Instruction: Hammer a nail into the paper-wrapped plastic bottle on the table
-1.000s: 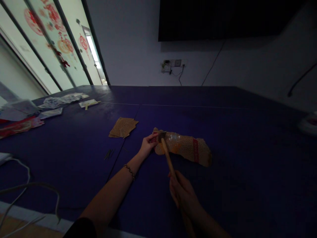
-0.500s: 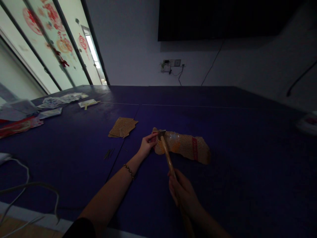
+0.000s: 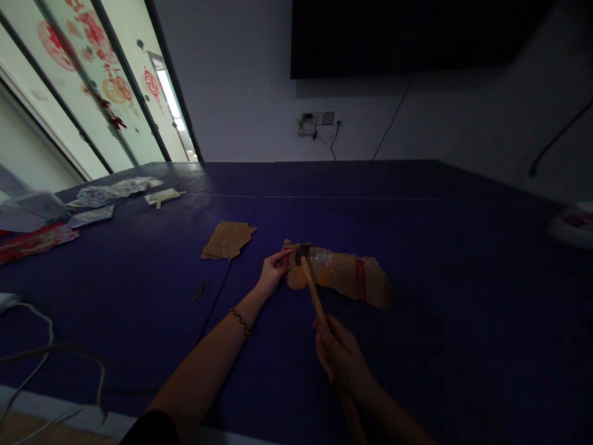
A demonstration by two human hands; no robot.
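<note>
My right hand (image 3: 345,358) is wrapped round the wooden handle of a hammer (image 3: 315,298). Its dark metal head is over the left part of a brown, speckled piece that looks like cardboard (image 3: 345,272), with red bands and a shiny clear patch. At that piece's left end is my left hand (image 3: 273,272), thumb and fingers closed together beside the hammer head. What the fingertips pinch is hidden or too small to make out. Several thin nail-like pieces (image 3: 201,289) lie left of my left hand.
A small stack of brown speckled sheets (image 3: 228,240) lies on the dark blue table (image 3: 296,216). Papers and plastic packets (image 3: 111,190) are at the far left, with white cables (image 3: 49,327) nearer me. A wall screen (image 3: 417,37) hangs behind the table.
The view has shifted slightly. My left hand stays at the piece's left end, and the hammer head remains in nearly the same spot over it.
</note>
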